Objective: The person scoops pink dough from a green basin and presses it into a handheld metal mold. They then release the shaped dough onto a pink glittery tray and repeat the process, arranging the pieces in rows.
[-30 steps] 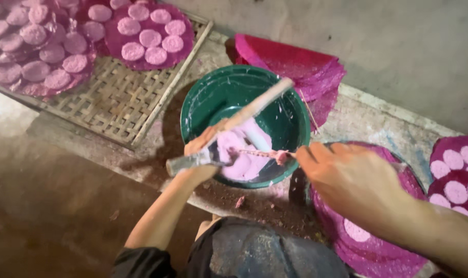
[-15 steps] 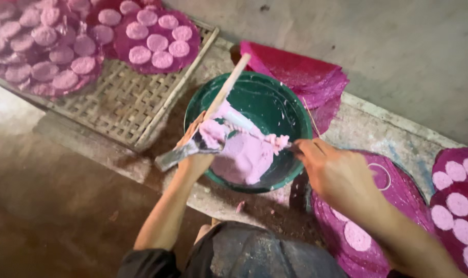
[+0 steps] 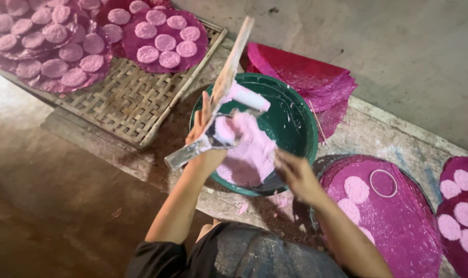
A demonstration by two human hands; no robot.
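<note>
While left hand (image 3: 205,135) grips the paddle (image 3: 229,82), right hand (image 3: 295,175) touches bowl (image 3: 301,131) rim.

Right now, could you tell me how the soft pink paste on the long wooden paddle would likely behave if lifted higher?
The pink paste looks wet and floppy: it sags in a sheet from the wooden paddle into the green basin. It probably sticks, since it smears the tool in the left hand. It would likely drip or tear.

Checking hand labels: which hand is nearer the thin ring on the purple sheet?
Right. The right hand is just left of the ring; the left hand grips a stick over the green bowl.
</note>
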